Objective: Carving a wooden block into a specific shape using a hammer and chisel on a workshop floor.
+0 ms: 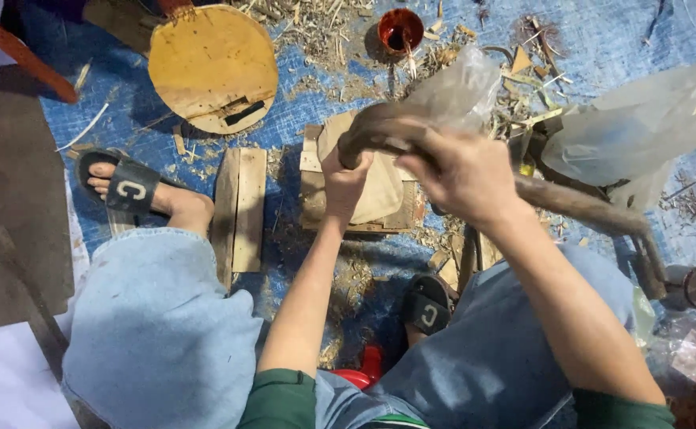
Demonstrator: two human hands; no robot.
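Both hands grip 1 curved wooden stick (395, 131) over a small board (364, 191): the left hand (346, 179) wraps its end, the right hand (463, 175) its middle. Shavings (324, 32) litter the blue tarp (642, 32), so carving looks well underway, though the stick remains rough.

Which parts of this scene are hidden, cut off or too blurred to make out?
Head view, the only one:
- Curved wooden piece: motion-blurred; its middle is hidden by the right hand.
- Left hand: its palm and fingertips face away, so the grip is hidden.
- Pale sheet on the wooden block: partly covered by both hands.
- Clear plastic bag: cut off by the right edge.
- Round board: its top is cut off by the upper edge.
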